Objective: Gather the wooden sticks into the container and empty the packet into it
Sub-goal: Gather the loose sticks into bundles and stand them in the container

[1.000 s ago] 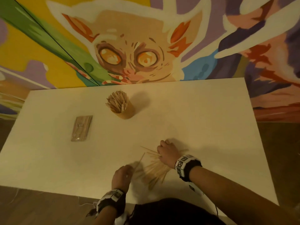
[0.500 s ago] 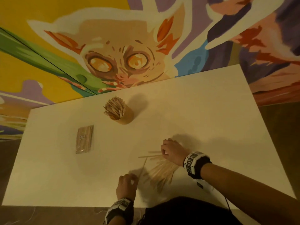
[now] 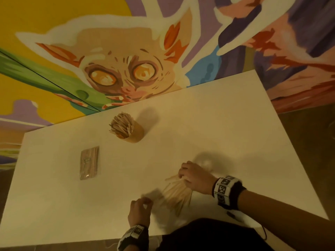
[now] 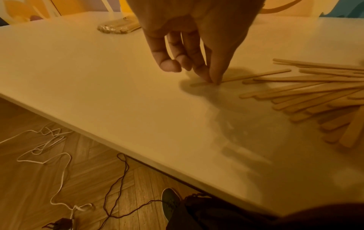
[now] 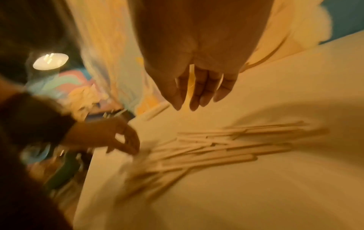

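Note:
A loose pile of flat wooden sticks (image 3: 176, 193) lies near the table's front edge. My left hand (image 4: 213, 81) pinches one thin stick (image 4: 256, 76) against the tabletop at the pile's left end. My right hand (image 5: 195, 104) hovers over the far side of the pile (image 5: 216, 149), fingers straight and holding nothing. The tan round container (image 3: 133, 132) stands upright towards the back of the table, packed with sticks. A clear packet of sticks (image 3: 89, 162) lies flat to its front left, apart from both hands.
The white table (image 3: 226, 124) stands against a painted mural wall. Below its near edge are a wooden floor with loose cords (image 4: 59, 155) and a shoe (image 4: 170, 200). A small dark object (image 3: 233, 214) lies by my right forearm.
My right hand has drawn the stray sticks in toward the pile. My left hand has shifted right and closed its fingertips on the single stick. The head view has tilted.

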The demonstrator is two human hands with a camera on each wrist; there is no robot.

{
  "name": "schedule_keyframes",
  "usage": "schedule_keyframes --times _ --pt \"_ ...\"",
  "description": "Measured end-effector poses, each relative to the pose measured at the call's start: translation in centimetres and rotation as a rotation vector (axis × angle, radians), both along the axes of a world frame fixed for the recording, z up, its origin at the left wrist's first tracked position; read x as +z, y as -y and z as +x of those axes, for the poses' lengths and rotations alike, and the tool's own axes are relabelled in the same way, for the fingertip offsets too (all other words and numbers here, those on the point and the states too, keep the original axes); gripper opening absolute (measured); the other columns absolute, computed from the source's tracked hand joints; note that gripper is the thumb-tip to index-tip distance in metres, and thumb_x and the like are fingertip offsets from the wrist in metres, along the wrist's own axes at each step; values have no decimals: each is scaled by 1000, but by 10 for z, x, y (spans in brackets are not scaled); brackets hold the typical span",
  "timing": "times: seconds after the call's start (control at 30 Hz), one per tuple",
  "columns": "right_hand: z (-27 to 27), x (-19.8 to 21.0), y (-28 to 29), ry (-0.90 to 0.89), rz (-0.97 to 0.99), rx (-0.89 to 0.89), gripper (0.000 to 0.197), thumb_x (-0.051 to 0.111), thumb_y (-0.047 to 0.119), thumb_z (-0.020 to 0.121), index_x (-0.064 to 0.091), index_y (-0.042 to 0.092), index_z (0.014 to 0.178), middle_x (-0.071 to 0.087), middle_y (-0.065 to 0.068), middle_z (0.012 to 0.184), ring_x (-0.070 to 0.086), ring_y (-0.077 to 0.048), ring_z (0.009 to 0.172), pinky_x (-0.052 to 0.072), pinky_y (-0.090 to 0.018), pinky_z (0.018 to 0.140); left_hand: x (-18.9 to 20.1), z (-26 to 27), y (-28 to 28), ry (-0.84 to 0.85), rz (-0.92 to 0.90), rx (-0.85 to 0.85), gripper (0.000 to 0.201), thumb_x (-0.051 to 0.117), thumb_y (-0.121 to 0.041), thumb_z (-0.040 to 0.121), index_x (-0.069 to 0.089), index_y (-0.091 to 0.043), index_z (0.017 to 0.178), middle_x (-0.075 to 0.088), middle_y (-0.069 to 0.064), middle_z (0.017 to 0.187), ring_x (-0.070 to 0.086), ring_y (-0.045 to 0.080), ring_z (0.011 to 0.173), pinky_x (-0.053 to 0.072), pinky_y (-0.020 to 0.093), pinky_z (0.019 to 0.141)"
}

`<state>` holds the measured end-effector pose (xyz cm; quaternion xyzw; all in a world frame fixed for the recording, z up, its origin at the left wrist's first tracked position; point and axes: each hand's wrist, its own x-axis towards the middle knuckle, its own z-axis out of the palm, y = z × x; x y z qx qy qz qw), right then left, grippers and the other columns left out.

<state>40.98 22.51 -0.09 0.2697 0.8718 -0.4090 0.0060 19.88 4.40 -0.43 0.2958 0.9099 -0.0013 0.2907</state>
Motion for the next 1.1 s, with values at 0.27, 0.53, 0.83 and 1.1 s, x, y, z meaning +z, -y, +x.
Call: schedule_keyframes --times 0.27,0.53,0.83,1.1 --pt "112 -16 -25 232 -587 -558 18 61 7 87 70 -1 74 68 -5 54 60 -15 42 48 -23 47 -1 -5 -3 28 -31 -21 2 63 -37 90 62 -38 89 50 -1 104 52 14 76 41 27 70" --pt "144 -27 -8 160 -719 -804 20 63 -3 83 69 -11 66 58 -12 42 51 -19 29 42 -24 36 6 3 -9 -36 13 -89 5 63 -34 91 66 -38 91 48 -6 98 60 21 96 43 28 70" --pt "137 -33 -9 182 -720 -866 22 63 0 81 69 -11 62 56 -14 39 50 -21 27 39 -20 34 4 6 -14 -46 -15 -172 9 58 -26 93 59 -34 89 38 -10 91 57 24 102 45 30 67" --pt "127 -30 -10 206 -732 -927 25 62 3 79 69 -10 60 53 -12 36 48 -24 28 44 -28 42 13 26 -40 44 177 -311 5 63 -34 90 64 -36 87 47 -18 83 57 13 88 42 26 67"
